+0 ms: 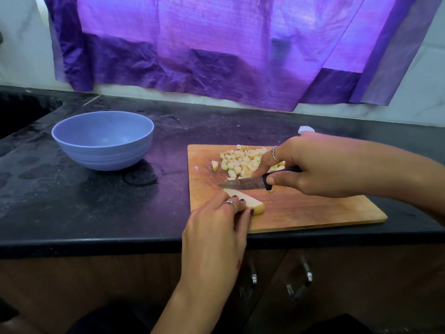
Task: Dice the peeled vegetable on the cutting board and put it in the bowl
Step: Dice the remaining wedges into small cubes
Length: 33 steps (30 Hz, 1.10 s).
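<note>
— What's nearest, and how many of each?

— Two cabinet handles (308, 273) low under the counter edge, both dim and hard to make out. Above them, two hands. The left hand (216, 227) lies on the near-left corner of the one cutting board (313, 210), its fingertips curled down onto a single pale vegetable slab (250, 201) and pinning it flat; one ring shows on it.

— And the other hand?

— The right hand (320, 165) is wrapped round the black handle of one knife (243, 184), forefinger stretched along the top (a ring there too). The blade lies just beyond the slab, tip pointing left; whether its edge touches the board I cannot tell. The forearm is cut off at the right edge.

— The diced pieces?

— One heap of small diced cubes (240, 161) on the far half of the board, too many and too bunched to count, partly hidden behind the right hand's fingers.

— Farther back?

— One blue bowl (103, 141) on the black counter (96, 201), well to the left of the board, nothing visible inside. A small white scrap (305, 129) peeks out past the right hand, unidentifiable. A dark sink (21, 112) is cut off at the far left, and one purple curtain (216, 56) hangs behind.
</note>
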Each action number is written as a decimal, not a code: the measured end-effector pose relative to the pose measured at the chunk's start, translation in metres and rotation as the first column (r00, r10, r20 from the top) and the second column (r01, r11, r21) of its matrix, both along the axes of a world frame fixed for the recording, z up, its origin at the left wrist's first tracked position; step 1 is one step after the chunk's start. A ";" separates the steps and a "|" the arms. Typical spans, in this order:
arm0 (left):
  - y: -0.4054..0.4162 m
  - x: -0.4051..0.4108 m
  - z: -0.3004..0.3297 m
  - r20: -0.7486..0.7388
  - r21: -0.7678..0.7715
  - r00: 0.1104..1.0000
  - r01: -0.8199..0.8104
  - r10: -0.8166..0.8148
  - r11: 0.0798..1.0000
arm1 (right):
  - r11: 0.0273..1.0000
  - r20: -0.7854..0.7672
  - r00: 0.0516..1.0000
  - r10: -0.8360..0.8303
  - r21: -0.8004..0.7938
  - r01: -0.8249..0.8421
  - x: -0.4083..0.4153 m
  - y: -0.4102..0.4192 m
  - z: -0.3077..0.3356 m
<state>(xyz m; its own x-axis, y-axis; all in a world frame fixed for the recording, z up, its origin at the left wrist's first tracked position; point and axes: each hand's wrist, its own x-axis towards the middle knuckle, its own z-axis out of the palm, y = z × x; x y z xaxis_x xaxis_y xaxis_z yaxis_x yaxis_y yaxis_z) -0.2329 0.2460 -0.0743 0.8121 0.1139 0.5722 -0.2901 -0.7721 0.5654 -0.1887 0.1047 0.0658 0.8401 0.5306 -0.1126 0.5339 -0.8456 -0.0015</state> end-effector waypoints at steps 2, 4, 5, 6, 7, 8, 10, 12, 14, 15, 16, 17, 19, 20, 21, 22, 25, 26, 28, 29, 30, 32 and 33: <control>0.000 0.000 0.001 -0.006 -0.004 1.000 -0.005 0.005 1.000 | 1.000 0.007 1.000 -0.014 0.020 0.014 0.000 -0.001 -0.001; 0.000 -0.001 0.001 -0.014 -0.010 1.000 -0.009 0.009 1.000 | 0.999 0.010 1.000 -0.020 0.042 0.020 -0.001 -0.001 0.000; 0.000 -0.001 0.001 -0.018 -0.011 1.000 -0.010 0.009 1.000 | 0.999 0.013 1.000 -0.019 0.042 0.018 -0.001 -0.001 0.000; 0.000 -0.001 0.001 -0.022 -0.013 1.000 -0.009 0.009 1.000 | 0.999 0.014 1.000 -0.017 0.035 0.016 -0.001 -0.001 0.001; 0.000 -0.001 0.002 -0.025 -0.018 1.000 -0.008 0.008 1.000 | 1.000 0.012 1.000 -0.016 0.026 0.016 -0.001 0.000 0.001; 0.000 -0.001 0.002 -0.029 -0.021 1.000 -0.008 0.007 1.000 | 1.000 0.003 1.000 -0.016 0.016 0.016 -0.001 -0.001 0.002; 0.000 -0.001 0.002 -0.033 -0.015 0.999 -0.011 0.011 1.000 | 1.000 -0.024 1.000 -0.015 -0.004 0.015 -0.002 -0.001 0.003; 0.000 -0.002 0.003 -0.031 -0.007 0.999 -0.015 0.015 1.000 | 1.000 -0.030 0.999 -0.010 -0.020 0.009 -0.003 0.000 0.004; 0.000 -0.002 0.003 -0.033 -0.008 0.999 -0.015 0.015 1.000 | 0.999 -0.023 1.000 -0.002 -0.033 0.001 -0.005 0.001 0.005; 0.000 -0.002 0.003 -0.035 -0.007 0.999 -0.016 0.015 1.000 | 0.999 -0.023 1.000 -0.005 -0.040 0.004 -0.006 0.002 0.006; 0.000 -0.002 0.003 -0.037 -0.007 0.999 -0.015 0.015 1.000 | 0.999 -0.025 1.000 -0.007 -0.042 0.006 -0.007 0.002 0.006; 0.000 -0.002 0.003 -0.037 -0.008 0.999 -0.014 0.014 1.000 | 0.999 -0.027 1.000 -0.008 -0.040 0.007 -0.007 0.002 0.006; 0.001 -0.001 0.003 -0.034 -0.008 0.999 -0.010 0.009 1.000 | 0.999 -0.030 0.999 -0.014 -0.034 0.013 -0.006 0.002 0.005; 0.001 -0.001 0.003 -0.036 -0.009 0.999 -0.007 0.006 1.000 | 0.999 -0.031 0.999 -0.018 -0.033 0.017 -0.006 0.001 0.005; 0.001 -0.001 0.003 -0.038 -0.009 0.999 -0.005 0.004 1.000 | 0.999 -0.032 0.999 -0.017 -0.034 0.016 -0.006 0.001 0.006; 0.001 -0.001 0.003 -0.039 -0.007 0.999 -0.004 0.004 1.000 | 0.999 -0.033 0.999 -0.011 -0.034 0.010 -0.006 0.000 0.006; 0.001 -0.001 0.003 -0.032 -0.003 0.999 -0.006 0.006 1.000 | 0.999 -0.026 1.000 0.006 -0.038 -0.007 -0.007 0.001 0.006; 0.001 -0.001 0.003 -0.027 -0.004 1.000 -0.007 0.007 1.000 | 0.999 -0.022 1.000 0.004 -0.040 -0.004 -0.006 0.002 0.006; 0.001 -0.001 0.003 -0.019 -0.004 1.000 -0.008 0.008 1.000 | 0.999 -0.009 1.000 -0.006 -0.037 0.005 -0.005 0.005 0.008; 0.001 -0.001 0.003 -0.018 0.001 1.000 -0.009 0.009 1.000 | 0.999 -0.001 1.000 -0.004 -0.036 0.004 -0.004 0.007 0.010; 0.001 -0.001 0.003 -0.017 0.006 1.000 -0.010 0.010 1.000 | 0.999 0.005 1.000 0.007 -0.040 -0.007 -0.004 0.009 0.011; 0.001 0.000 0.003 -0.013 0.021 1.000 -0.015 0.015 1.000 | 0.998 0.002 1.000 0.025 -0.061 -0.025 -0.002 0.015 0.012; 0.001 0.001 0.003 -0.008 0.032 1.000 -0.019 0.019 0.999 | 0.997 0.007 1.000 0.029 -0.072 -0.028 -0.002 0.018 0.011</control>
<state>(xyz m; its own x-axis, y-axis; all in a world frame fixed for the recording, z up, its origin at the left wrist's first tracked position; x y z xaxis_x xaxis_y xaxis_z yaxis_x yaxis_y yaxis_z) -0.2322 0.2472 -0.0711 0.8148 0.1112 0.5690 -0.2706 -0.7951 0.5428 -0.1905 0.1228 0.0769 0.8257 0.5452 -0.1446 0.5576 -0.8277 0.0635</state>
